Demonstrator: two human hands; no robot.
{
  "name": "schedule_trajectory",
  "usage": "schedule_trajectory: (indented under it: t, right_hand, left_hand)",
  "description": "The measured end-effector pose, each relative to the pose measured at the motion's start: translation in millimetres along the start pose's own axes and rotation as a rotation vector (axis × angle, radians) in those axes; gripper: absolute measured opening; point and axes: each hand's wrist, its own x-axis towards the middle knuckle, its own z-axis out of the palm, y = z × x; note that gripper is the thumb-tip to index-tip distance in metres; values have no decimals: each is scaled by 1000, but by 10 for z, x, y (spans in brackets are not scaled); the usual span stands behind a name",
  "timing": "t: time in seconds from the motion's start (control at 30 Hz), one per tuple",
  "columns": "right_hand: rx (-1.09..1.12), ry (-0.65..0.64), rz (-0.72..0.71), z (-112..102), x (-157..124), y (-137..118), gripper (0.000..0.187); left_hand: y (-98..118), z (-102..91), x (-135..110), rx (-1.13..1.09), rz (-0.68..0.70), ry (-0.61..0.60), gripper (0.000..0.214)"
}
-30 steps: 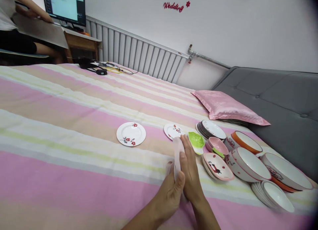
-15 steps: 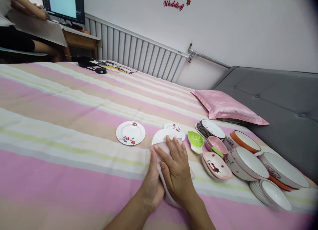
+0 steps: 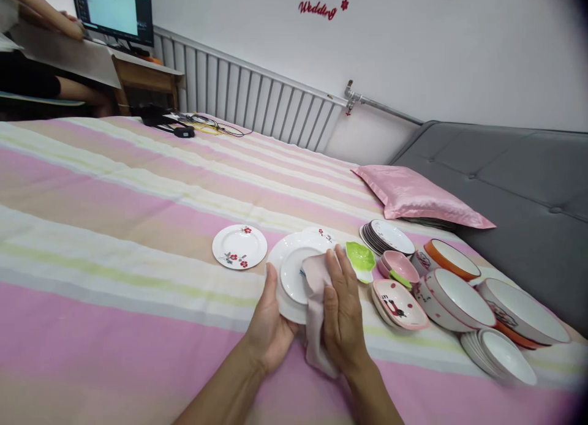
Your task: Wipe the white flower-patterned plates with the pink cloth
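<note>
My left hand (image 3: 272, 327) grips the lower left edge of a white plate (image 3: 288, 272), thumb along the rim and fingers underneath. The plate is tilted, its underside with the raised foot ring facing me. My right hand (image 3: 342, 308) presses a pale pinkish-grey cloth (image 3: 316, 312) against the plate's right part; the cloth hangs down below. Behind the plate, partly hidden, lies another white plate with red flowers (image 3: 324, 234). A small flowered plate (image 3: 239, 247) rests flat on the bed to the left.
To the right stand a green leaf-shaped dish (image 3: 360, 261), stacked plates (image 3: 388, 236), pink bowls (image 3: 399, 267), a cat-patterned dish (image 3: 399, 304), large bowls (image 3: 463, 299) and small white bowls (image 3: 508, 356). Beyond are a pink pillow (image 3: 420, 192), cables (image 3: 215, 125) and a seated person (image 3: 50, 21) at a desk.
My right hand has slid right with the cloth, uncovering the plate's underside and foot ring. My left hand has shifted slightly left, still on the plate.
</note>
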Motion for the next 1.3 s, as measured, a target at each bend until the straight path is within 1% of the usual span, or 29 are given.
schedule_trajectory:
  t: [0.1, 0.2, 0.3, 0.43, 0.57, 0.67, 0.9, 0.97, 1.07, 1.13, 1.2, 1.27, 1.3]
  right_hand:
    - [35, 13, 28, -56, 22, 13, 46]
    - [56, 4, 90, -84, 35, 60, 46]
    - [96, -29, 139, -101, 44, 108, 46]
    - [163, -91, 151, -165, 68, 94, 42]
    - [245, -218, 146, -242, 103, 32, 40]
    - [267, -322, 153, -254, 107, 14, 39]
    - [154, -517, 120, -132, 35, -73, 34]
    - [136, -537, 121, -81, 10, -104, 35]
    - [158, -477, 195, -24, -6, -83, 34]
    - [203, -360, 291, -14, 1, -5, 33]
    - [251, -172, 420, -30, 19, 113, 34]
    - [256, 56, 588, -63, 43, 232, 34]
    - [247, 148, 673, -79, 56, 277, 33]
  left_hand:
    - [30, -6, -3, 75, -9, -20, 59]
    - [54, -45, -19, 204, -26, -14, 58]
    - [73, -92, -43, 340, -73, 2, 57]
    - [118, -106, -80, 455, -110, 18, 57]
    - [165, -85, -116, 517, -186, -18, 56]
    - [178, -85, -134, 587, -242, -17, 56]
    - [108, -193, -119, 672, -359, 6, 59]
    - [74, -221, -97, 667, -407, 12, 61]
    - [67, -208, -67, 587, -442, 20, 62]
    - [105, -169, -60, 536, -420, 27, 61]
    - [160, -119, -62, 538, -370, 32, 61]
    - [194, -71, -65, 586, -271, 33, 56]
    - [190, -51, -63, 625, -224, 22, 52]
